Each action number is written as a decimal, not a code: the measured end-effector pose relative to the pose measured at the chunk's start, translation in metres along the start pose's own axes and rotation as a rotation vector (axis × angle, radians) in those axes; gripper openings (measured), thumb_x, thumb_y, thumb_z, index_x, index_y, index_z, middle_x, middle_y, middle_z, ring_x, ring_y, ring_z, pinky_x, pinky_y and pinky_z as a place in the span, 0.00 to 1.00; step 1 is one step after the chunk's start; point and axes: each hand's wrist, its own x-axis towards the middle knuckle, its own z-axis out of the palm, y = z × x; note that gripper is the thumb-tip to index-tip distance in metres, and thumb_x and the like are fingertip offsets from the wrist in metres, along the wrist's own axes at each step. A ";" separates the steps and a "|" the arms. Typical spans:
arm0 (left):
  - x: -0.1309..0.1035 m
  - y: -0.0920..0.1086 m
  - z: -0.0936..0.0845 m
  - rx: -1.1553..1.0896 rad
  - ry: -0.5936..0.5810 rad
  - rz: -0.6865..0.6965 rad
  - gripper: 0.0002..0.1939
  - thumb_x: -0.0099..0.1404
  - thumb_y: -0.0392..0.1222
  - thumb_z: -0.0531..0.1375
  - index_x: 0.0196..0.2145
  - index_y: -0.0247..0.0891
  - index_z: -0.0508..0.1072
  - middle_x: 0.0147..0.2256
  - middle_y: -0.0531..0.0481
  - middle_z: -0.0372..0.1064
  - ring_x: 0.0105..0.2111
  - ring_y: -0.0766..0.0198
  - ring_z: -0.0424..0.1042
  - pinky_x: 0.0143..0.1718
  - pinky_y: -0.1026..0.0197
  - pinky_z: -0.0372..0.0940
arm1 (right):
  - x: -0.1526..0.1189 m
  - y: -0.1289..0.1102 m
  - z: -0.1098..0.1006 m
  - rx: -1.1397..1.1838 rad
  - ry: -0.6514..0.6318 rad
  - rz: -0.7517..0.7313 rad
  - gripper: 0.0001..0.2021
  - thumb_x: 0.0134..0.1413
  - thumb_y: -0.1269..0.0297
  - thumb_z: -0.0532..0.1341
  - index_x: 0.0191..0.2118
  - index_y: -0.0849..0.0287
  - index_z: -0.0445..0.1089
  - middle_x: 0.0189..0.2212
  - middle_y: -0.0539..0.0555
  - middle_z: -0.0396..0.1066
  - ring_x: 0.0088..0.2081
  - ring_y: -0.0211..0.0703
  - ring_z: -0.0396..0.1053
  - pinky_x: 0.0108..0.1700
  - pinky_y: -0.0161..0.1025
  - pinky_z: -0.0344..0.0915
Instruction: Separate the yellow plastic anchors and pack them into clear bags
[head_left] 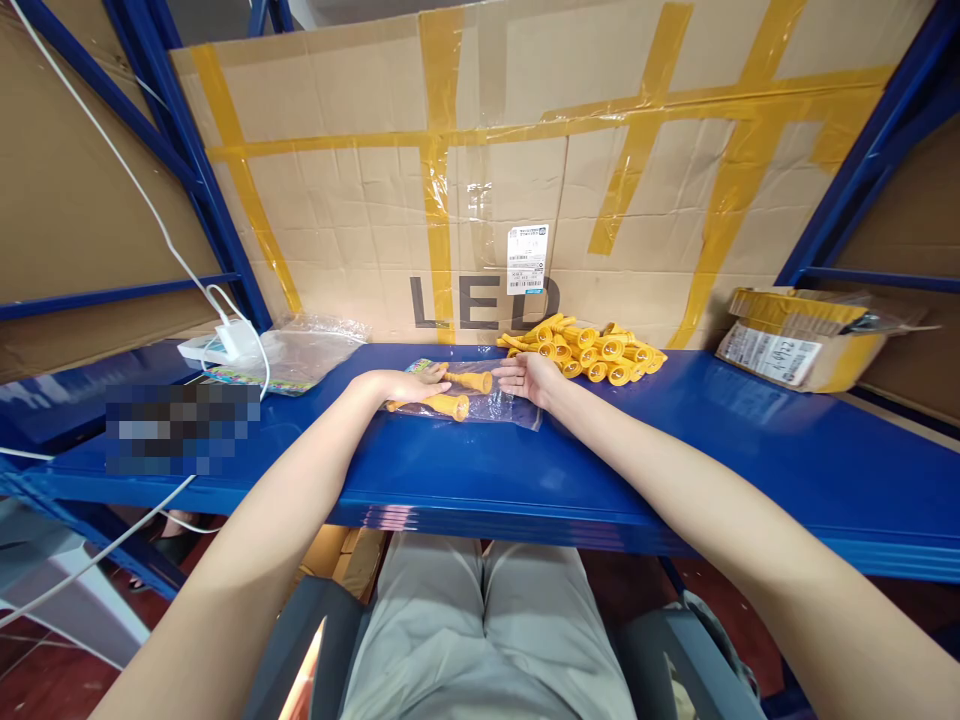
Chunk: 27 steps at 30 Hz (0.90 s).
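A clear plastic bag (499,408) with a colourful printed end lies on the blue shelf, with two yellow trumpet-shaped plastic pieces (448,406) in or on it; I cannot tell which. At the bag's left end my left hand (401,385) is closed on it, thumb and fingers close to the narrow ends of the pieces. My right hand (531,378) rests at the bag's right end, its fingers stretched out flat and pointing left, touching the film. Just behind that hand is a heap of several similar yellow pieces (596,350), wide round ends facing me.
Flat clear bags (300,350) lie at the left, beside a white power strip with a plug (234,342) and a blurred dark object (180,425). A small taped carton (799,340) stands at the right. Behind rises a large cardboard sheet (360,220); blue posts flank the shelf (480,465).
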 end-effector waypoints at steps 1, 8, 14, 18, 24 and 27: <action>0.001 -0.001 0.000 -0.009 -0.005 -0.011 0.41 0.65 0.65 0.34 0.67 0.36 0.40 0.66 0.49 0.27 0.66 0.59 0.33 0.64 0.55 0.37 | 0.000 -0.001 0.000 0.005 0.003 -0.016 0.12 0.63 0.71 0.43 0.38 0.62 0.62 0.17 0.51 0.67 0.18 0.37 0.66 0.23 0.32 0.65; 0.003 -0.008 0.003 -0.118 0.016 -0.057 0.40 0.66 0.64 0.35 0.67 0.37 0.41 0.67 0.50 0.27 0.66 0.57 0.31 0.64 0.54 0.36 | -0.002 -0.003 0.000 -0.005 -0.027 -0.058 0.14 0.60 0.74 0.42 0.40 0.66 0.64 0.17 0.53 0.69 0.18 0.39 0.66 0.23 0.35 0.67; 0.010 -0.023 0.013 -0.577 0.067 -0.159 0.44 0.61 0.71 0.35 0.64 0.39 0.53 0.62 0.46 0.52 0.60 0.55 0.58 0.55 0.59 0.58 | 0.001 0.004 -0.003 -0.247 -0.207 -0.026 0.12 0.55 0.81 0.50 0.41 0.69 0.68 0.22 0.55 0.72 0.17 0.33 0.65 0.21 0.31 0.66; 0.014 -0.030 0.014 -0.694 0.148 -0.135 0.44 0.61 0.71 0.33 0.63 0.42 0.55 0.62 0.49 0.53 0.60 0.56 0.58 0.55 0.60 0.58 | 0.003 0.012 -0.005 -0.426 -0.215 -0.160 0.15 0.53 0.78 0.59 0.47 0.69 0.68 0.17 0.48 0.67 0.13 0.30 0.58 0.14 0.29 0.58; 0.011 -0.026 0.011 -0.693 0.133 -0.108 0.41 0.63 0.67 0.28 0.65 0.44 0.49 0.64 0.53 0.42 0.64 0.60 0.47 0.59 0.59 0.53 | 0.015 0.018 -0.007 -0.828 -0.136 -0.451 0.36 0.45 0.67 0.68 0.61 0.68 0.58 0.15 0.44 0.64 0.13 0.31 0.56 0.15 0.31 0.58; 0.010 -0.024 0.009 -0.687 0.128 -0.095 0.40 0.64 0.67 0.29 0.66 0.44 0.48 0.65 0.53 0.38 0.65 0.60 0.43 0.61 0.57 0.49 | 0.022 0.018 -0.005 -1.090 -0.122 -0.683 0.30 0.44 0.69 0.68 0.57 0.64 0.66 0.30 0.54 0.75 0.31 0.44 0.73 0.35 0.39 0.70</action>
